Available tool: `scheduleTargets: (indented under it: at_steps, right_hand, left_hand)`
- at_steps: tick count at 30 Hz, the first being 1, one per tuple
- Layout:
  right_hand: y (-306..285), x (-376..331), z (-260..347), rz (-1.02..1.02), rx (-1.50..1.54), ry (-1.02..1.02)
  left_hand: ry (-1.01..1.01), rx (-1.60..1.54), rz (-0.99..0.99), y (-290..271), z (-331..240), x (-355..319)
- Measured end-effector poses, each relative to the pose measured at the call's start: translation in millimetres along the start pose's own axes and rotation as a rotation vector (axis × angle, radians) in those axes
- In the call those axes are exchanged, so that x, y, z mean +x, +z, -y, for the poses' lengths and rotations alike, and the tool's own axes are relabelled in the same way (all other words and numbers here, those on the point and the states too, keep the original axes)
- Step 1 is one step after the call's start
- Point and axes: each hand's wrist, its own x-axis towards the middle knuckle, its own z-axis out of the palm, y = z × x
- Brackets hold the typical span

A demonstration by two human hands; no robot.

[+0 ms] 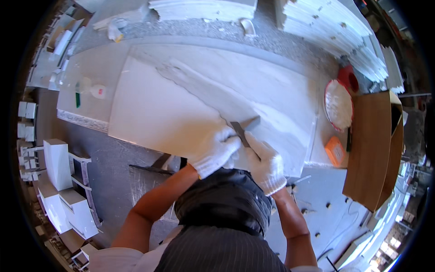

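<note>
A large glossy white stone slab (pixel 154 109) with grey veining lies in front of me. Over its near edge, both my hands wear white knitted gloves. My right hand (pixel 266 167) is closed around a flat dark scraper blade (pixel 239 132), whose end sticks out past the fingers, tilted up to the left. The blade casts a dark reflection or shadow on the polished face. Just left of it, my left hand (pixel 217 152) has its fingers curled in close to the blade; what they hold, if anything, is hidden.
Right of the slab are a red-rimmed basin (pixel 339 105) of white material, an orange box (pixel 335 151) and an open cardboard box (pixel 368 145). A white bottle (pixel 98 91) lies at the left. Stacked slabs (pixel 321 27) stand at the back, white blocks (pixel 56 163) on the lower left.
</note>
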Motion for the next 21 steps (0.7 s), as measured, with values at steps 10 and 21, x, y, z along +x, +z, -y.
scheduleTargets:
  at_steps: [10, 21]
  right_hand:
    - [3, 1, -7, -0.055, -0.026, -0.044]
    - [-7, 24, -11, -0.038, 0.012, 0.241]
  left_hand:
    - [0.003, 0.055, 0.027, 1, -14, -4]
    - [-0.001, -0.016, 0.062, -4, -7, 0]
